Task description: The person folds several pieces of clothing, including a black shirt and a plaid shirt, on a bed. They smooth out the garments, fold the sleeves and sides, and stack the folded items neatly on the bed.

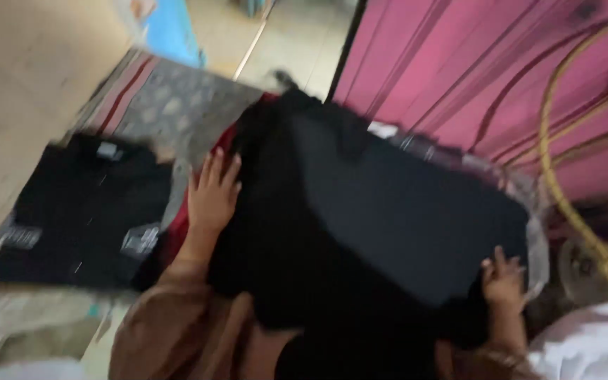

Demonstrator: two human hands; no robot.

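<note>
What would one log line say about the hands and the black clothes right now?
left hand: flat on black garment | right hand: grips its edge | folded black shirt: apart, on mat | view: blurred

Under the fingers (214, 172) lies a plain black garment (388, 218), red cloth (181, 222) beside them, a pink curtain (473, 63) beyond with dark stripes, a brown sleeve (163, 324) behind.
</note>
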